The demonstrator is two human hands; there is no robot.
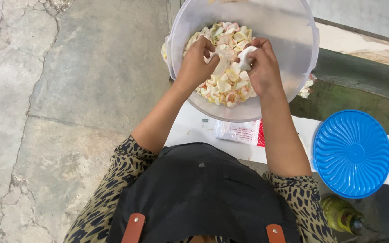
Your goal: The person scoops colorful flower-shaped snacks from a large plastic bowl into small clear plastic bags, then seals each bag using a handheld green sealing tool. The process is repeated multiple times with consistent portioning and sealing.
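A big clear plastic bucket (293, 54) holds a heap of pale pink, white and yellow crackers (226, 85). Both my hands are inside it, above the heap. My left hand (197, 63) pinches one end of a small white piece (221, 55), which looks like a scoop or a cracker. My right hand (261, 65) closes on another white piece (245, 57) close beside it. I cannot tell whether the two pieces are one thing. My forearms reach in from below, over a black apron (203, 189).
A round blue ribbed lid (352, 153) lies at the right on a white surface (190, 130). A clear plastic bag with red print (241, 132) lies under the bucket's near edge. A green bottle (341, 213) lies at the lower right. Cracked concrete floor (68, 90) spreads to the left.
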